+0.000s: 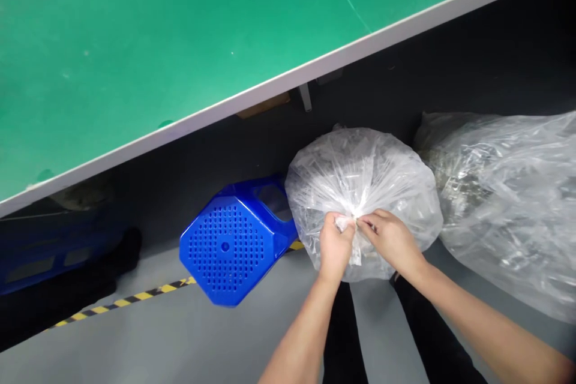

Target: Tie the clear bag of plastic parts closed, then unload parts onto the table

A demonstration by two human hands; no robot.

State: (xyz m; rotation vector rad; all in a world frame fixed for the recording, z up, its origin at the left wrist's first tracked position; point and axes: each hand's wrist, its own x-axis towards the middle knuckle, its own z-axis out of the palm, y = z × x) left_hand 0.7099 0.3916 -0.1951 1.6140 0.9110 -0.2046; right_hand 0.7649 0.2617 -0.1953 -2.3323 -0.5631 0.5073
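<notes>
Grey floor point(180, 342) spreads across the near side of the view, where two dark trouser legs point(346, 336) stand apart and both bare forearms reach forward from the lower edge. The left hand point(335, 246) has a narrow grip, thumb and fingers pinching the gathered neck of a clear plastic bag point(364, 171). The right hand point(393, 240) meets it at the same spot, its grip narrow too, thumb and forefinger pinched on the neck; the exact contact is too small to make out. A short tail of plastic hangs below the left fingers. The bag sits full and rounded just ahead of the legs, its film pleated outward from the neck, its contents blurred by the plastic.

Left of it is a blue stool point(225, 240) with a perforated top; whether the two touch is unclear. Yellow-and-black tape point(126, 300) runs along the floor on both sides of the stool. To the right lies a larger clear sack point(508, 204), wrinkled and shiny, close against the bag. Farther off, a bench point(189, 30) with a green top and pale edge slants across the view, a brown piece point(264, 106) showing in the shadow beneath.
</notes>
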